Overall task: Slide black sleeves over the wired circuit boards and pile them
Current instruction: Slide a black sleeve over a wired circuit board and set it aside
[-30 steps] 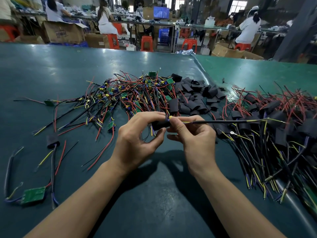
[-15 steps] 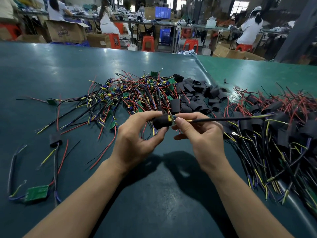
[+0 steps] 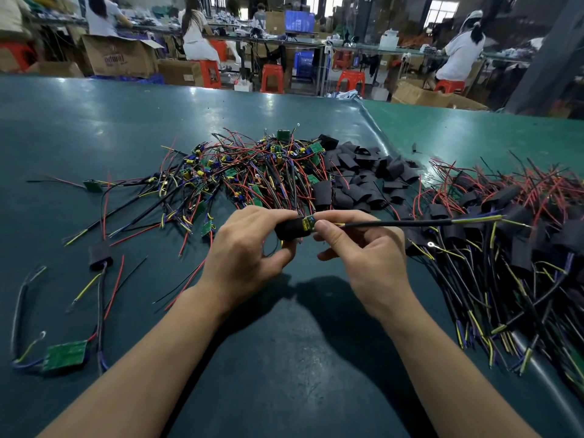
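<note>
The hands meet just above the table [image 3: 284, 358]: the left hand [image 3: 243, 248] grips a black sleeve [image 3: 289, 228], while the right hand [image 3: 363, 248] pinches the circuit board [image 3: 308, 223] where its black cable [image 3: 395, 223] runs off to the right. The board's end pokes out of the sleeve, so I'd say the sliding step is partway done; next the sleeve must be pushed fully over, then dropped on the finished pile [image 3: 512, 235] at right. Behind lie bare boards [image 3: 252, 172] and loose sleeves [image 3: 363, 175]. Compared with a second ago, the hands have risen slightly and more board now shows.
</note>
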Tool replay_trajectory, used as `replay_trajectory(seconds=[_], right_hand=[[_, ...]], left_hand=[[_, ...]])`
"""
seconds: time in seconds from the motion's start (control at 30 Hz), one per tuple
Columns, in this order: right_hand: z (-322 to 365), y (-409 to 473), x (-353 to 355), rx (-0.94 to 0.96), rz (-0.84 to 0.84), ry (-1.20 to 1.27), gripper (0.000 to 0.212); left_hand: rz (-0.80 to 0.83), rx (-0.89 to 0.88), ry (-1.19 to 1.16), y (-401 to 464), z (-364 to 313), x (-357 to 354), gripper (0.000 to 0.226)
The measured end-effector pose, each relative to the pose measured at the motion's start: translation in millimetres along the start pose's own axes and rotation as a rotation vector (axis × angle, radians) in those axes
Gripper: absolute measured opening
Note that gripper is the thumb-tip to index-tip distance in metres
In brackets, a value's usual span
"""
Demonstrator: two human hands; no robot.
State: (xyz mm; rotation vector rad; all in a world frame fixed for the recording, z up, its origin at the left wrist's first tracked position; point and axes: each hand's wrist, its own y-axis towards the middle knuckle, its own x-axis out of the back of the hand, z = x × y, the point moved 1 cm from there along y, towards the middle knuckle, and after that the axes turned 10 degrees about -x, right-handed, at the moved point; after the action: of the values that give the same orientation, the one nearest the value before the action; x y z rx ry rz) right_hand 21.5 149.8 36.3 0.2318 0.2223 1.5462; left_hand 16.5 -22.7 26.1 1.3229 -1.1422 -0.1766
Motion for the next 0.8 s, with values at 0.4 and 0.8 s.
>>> replay_trajectory(seconds=[0.4,0.8], right_hand=[[-5.4,-6.6,-7.2,0.234,-0.097,-0.25,0.01],[-0.7,-11.6,-10.8,0.117,0.038,-0.053,0.008]], left_hand=[[0.122,-0.042,0.074,-0.1,3.0,-2.4,0.053],[0.15,-0.075,0.106,5.0,-4.5,1.1,0.059]])
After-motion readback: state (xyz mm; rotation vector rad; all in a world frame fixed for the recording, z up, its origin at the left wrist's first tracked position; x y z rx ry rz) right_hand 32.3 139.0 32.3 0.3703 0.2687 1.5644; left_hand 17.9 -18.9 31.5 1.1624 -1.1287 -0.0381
